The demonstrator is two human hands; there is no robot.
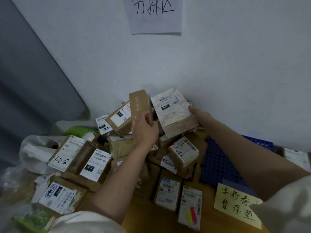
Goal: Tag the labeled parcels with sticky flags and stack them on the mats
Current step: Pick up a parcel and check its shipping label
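A pile of brown cardboard parcels with white shipping labels fills the corner by the wall. My left hand [144,130] grips a plain brown box [139,103] held upright over the pile. My right hand [200,115] holds the right edge of a flat parcel with a white label marked 032 [170,106], tilted up near the wall. A labeled parcel [191,209] near the front carries a yellow and a pink sticky flag [191,213]. A blue grid mat [223,162] lies on the right, partly under my right forearm.
A yellow handwritten sign [235,204] lies at the front of the blue mat. A box marked 4-2-8 [67,153] and a 070 box [96,167] sit on the left. Plastic bags [32,148] crowd the far left. A paper sign [154,14] hangs on the wall.
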